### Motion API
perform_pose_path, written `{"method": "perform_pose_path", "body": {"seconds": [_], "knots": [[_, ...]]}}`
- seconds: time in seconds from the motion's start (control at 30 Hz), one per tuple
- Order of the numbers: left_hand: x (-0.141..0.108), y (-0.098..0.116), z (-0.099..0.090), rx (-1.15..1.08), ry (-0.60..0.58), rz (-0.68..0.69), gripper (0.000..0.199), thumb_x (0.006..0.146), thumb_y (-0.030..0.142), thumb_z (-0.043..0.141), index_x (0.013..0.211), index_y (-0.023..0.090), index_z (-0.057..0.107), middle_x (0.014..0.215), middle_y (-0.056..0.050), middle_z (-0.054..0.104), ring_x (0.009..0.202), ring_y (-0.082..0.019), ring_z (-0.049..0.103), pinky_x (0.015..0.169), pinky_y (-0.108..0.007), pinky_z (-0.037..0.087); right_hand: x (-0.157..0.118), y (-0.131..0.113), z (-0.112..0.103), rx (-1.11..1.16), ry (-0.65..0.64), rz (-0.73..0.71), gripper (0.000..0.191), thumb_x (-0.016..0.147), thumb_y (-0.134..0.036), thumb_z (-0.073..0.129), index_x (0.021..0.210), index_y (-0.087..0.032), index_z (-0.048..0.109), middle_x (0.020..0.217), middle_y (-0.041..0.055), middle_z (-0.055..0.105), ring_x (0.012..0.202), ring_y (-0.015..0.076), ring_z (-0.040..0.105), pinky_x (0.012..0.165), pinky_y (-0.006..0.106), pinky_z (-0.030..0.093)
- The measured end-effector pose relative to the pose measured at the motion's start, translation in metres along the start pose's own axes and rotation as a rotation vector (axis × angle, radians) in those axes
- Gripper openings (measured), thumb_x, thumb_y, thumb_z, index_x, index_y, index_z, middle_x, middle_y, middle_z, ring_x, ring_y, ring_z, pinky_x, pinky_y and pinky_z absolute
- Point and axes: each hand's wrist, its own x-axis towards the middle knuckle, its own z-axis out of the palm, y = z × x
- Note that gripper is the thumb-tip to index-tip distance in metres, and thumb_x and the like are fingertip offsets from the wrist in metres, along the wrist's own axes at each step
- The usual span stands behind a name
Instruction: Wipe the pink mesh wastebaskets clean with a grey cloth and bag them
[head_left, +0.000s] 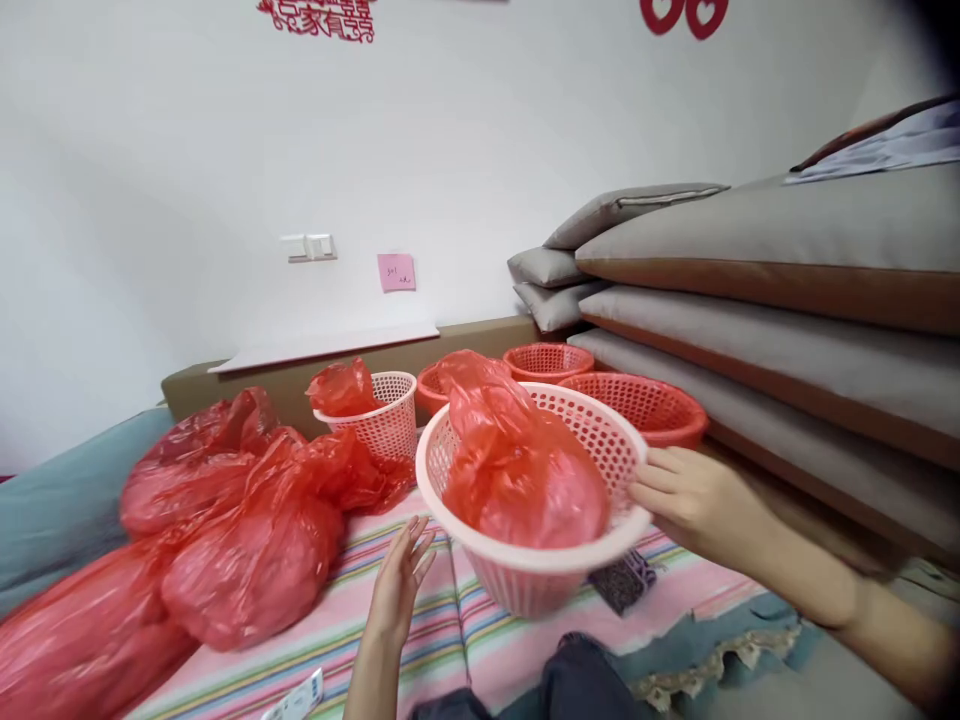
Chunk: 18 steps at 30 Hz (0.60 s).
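Observation:
A pink plastic basket (525, 562) is tilted toward me in the middle, with a filled red plastic bag (536, 485) inside it. My right hand (679, 495) grips the basket's right rim, fingers over the edge. Left of the basket, my left hand (405, 565) is raised with its fingers apart and holds nothing. Several filled red bags (251, 570) lie at the left on the striped cloth (427, 655).
Behind stand a smaller pink basket (386, 425) with a red bag and several red baskets (649, 405). Grey cushions (765, 310) are stacked at the right. A dark patterned item (624, 585) and a white packet (298, 697) lie on the cloth.

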Motion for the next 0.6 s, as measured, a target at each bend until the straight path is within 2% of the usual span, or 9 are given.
{"method": "perform_pose_path", "body": {"seconds": [0.03,0.1,0.2,0.27,0.33,0.4,0.47,0.53,0.6], "knots": [[-0.012,0.007,-0.001,-0.03,-0.039,0.005,0.051,0.089,0.051,0.049,0.127,0.018,0.058,0.136,-0.015,0.059,0.119,-0.029,0.06,0.095,-0.042,0.052,0.005,-0.009,0.011,0.0,-0.068,-0.064,0.031,0.093,-0.014,0.044,0.066,-0.021,0.057,0.066,0.004,0.058,0.067,0.0172,0.052,0.061,0.032,0.036],[-0.029,0.021,0.005,-0.07,-0.066,0.052,0.058,0.091,0.056,0.041,0.136,0.02,0.049,0.146,-0.014,0.05,0.129,-0.028,0.052,0.099,-0.041,0.049,0.01,-0.032,0.039,0.017,-0.101,-0.042,0.027,0.089,-0.008,0.049,0.066,-0.02,0.057,0.066,0.0035,0.058,0.067,0.0177,0.051,0.061,0.032,0.036],[-0.039,0.04,0.022,-0.007,0.022,0.168,0.065,0.09,0.058,0.042,0.145,0.024,0.034,0.153,-0.012,0.041,0.136,-0.028,0.045,0.103,-0.041,0.045,0.012,-0.069,0.072,0.111,-0.211,0.089,0.019,0.086,-0.006,0.053,0.074,-0.018,0.062,0.076,0.0045,0.063,0.076,0.0194,0.054,0.064,0.031,0.039],[-0.038,0.045,0.034,0.085,0.075,0.233,0.07,0.085,0.053,0.055,0.145,0.023,0.032,0.153,-0.012,0.039,0.136,-0.028,0.043,0.107,-0.041,0.041,0.012,-0.087,0.078,0.252,-0.267,0.174,0.016,0.085,-0.008,0.056,0.095,-0.017,0.065,0.087,0.0062,0.066,0.085,0.0212,0.057,0.07,0.031,0.043],[-0.034,0.044,0.042,0.165,0.142,0.278,0.069,0.08,0.046,0.062,0.139,0.019,0.039,0.149,-0.014,0.042,0.137,-0.029,0.041,0.111,-0.041,0.037,0.017,-0.094,0.073,0.464,-0.309,0.237,0.032,0.085,-0.014,0.059,0.116,-0.017,0.061,0.092,0.006,0.068,0.087,0.021,0.06,0.074,0.031,0.046],[-0.033,0.035,0.043,0.195,0.213,0.314,0.061,0.079,0.042,0.06,0.132,0.017,0.044,0.146,-0.014,0.044,0.136,-0.029,0.04,0.112,-0.041,0.034,0.024,-0.087,0.063,0.673,-0.283,0.318,0.037,0.087,-0.02,0.058,0.124,-0.019,0.058,0.089,0.0043,0.069,0.081,0.0186,0.062,0.074,0.03,0.048],[-0.04,0.02,0.033,0.182,0.289,0.353,0.055,0.08,0.041,0.056,0.129,0.019,0.045,0.143,-0.013,0.046,0.134,-0.029,0.043,0.111,-0.042,0.037,0.031,-0.068,0.058,0.804,-0.168,0.459,0.032,0.09,-0.027,0.053,0.121,-0.02,0.06,0.085,0.003,0.068,0.075,0.0166,0.062,0.072,0.029,0.048],[-0.054,0.002,0.013,0.179,0.445,0.367,0.052,0.079,0.041,0.057,0.126,0.022,0.046,0.137,-0.011,0.051,0.13,-0.031,0.048,0.106,-0.045,0.043,0.035,-0.043,0.063,0.888,-0.026,0.621,0.031,0.092,-0.035,0.05,0.117,-0.02,0.061,0.084,0.0033,0.066,0.074,0.0163,0.061,0.071,0.029,0.048],[-0.073,-0.017,-0.012,0.166,0.549,0.327,0.05,0.083,0.041,0.057,0.129,0.028,0.044,0.13,-0.007,0.056,0.128,-0.03,0.051,0.102,-0.044,0.047,0.033,-0.018,0.083,0.954,0.036,0.785,0.036,0.09,-0.043,0.049,0.114,-0.019,0.061,0.084,0.004,0.065,0.076,0.0174,0.061,0.071,0.03,0.049]]}}
